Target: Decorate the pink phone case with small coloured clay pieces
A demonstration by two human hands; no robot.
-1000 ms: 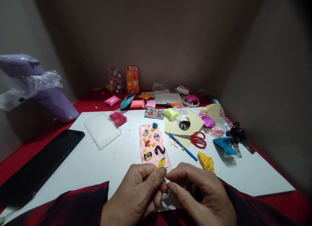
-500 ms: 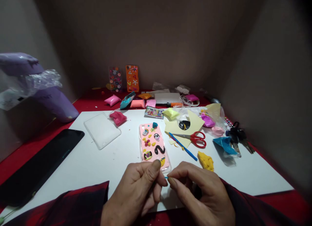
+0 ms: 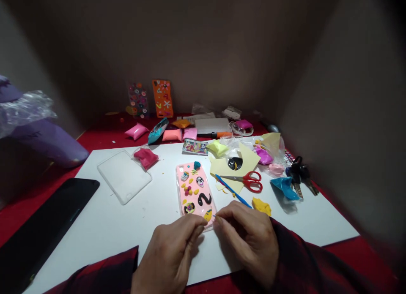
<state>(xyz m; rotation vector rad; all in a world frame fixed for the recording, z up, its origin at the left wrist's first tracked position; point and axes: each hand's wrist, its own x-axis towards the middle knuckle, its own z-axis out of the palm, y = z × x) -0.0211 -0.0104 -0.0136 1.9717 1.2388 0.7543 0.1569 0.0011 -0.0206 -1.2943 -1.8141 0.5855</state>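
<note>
A pink phone case [image 3: 206, 189] decorated with small clay shapes lies face up just ahead of my hands. My right hand [image 3: 250, 239] pinches a thin strip of blue clay [image 3: 214, 216] between thumb and forefinger, beside the yellow clay shape [image 3: 208, 215] with blue lines at the case's lower end. My left hand [image 3: 171, 249] is closed, thumb and forefinger pressed together over the case's bottom edge; whether anything is between them is hidden. A lump of yellow clay [image 3: 261, 206] lies beyond my right hand.
Red-handled scissors [image 3: 253, 182] and a blue stick tool [image 3: 236, 191] lie over cut yellow paper [image 3: 218, 165]. A clear case [image 3: 123, 175] and a black phone [image 3: 50, 226] are on the left. Clay packets, including a red one [image 3: 146, 157], and keys [image 3: 297, 175] surround the white board [image 3: 111, 239].
Both hands have moved forward onto the lower end of the phone case, the right one carrying the blue strip to the yellow shape. The view has shifted slightly.
</note>
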